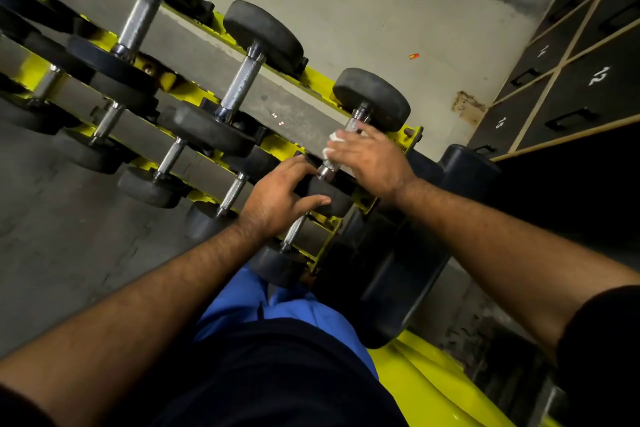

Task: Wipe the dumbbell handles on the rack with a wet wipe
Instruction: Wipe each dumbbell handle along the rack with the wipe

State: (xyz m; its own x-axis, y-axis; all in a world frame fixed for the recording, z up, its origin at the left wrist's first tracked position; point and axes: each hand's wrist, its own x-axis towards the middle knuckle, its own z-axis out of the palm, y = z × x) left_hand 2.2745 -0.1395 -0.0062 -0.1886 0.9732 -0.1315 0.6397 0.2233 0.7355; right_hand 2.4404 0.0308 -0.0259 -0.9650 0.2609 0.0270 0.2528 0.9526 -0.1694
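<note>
A yellow rack [313,74] holds rows of black dumbbells with knurled chrome handles. My right hand [374,158] wraps a white wet wipe [334,144] around the handle [355,123] of the rightmost top-row dumbbell [372,97]. The wipe shows between my fingers at the handle's middle. My left hand [278,199] grips the near black head [327,194] of that same dumbbell, thumb stretched along its front. Part of the handle is hidden under my right hand.
More dumbbells [263,33] fill the top row to the left, with smaller ones [152,184] on the lower row. Dark numbered lockers [568,80] stand at right. A large black cylinder [415,253] lies beside the rack's end. Grey floor lies beyond the rack.
</note>
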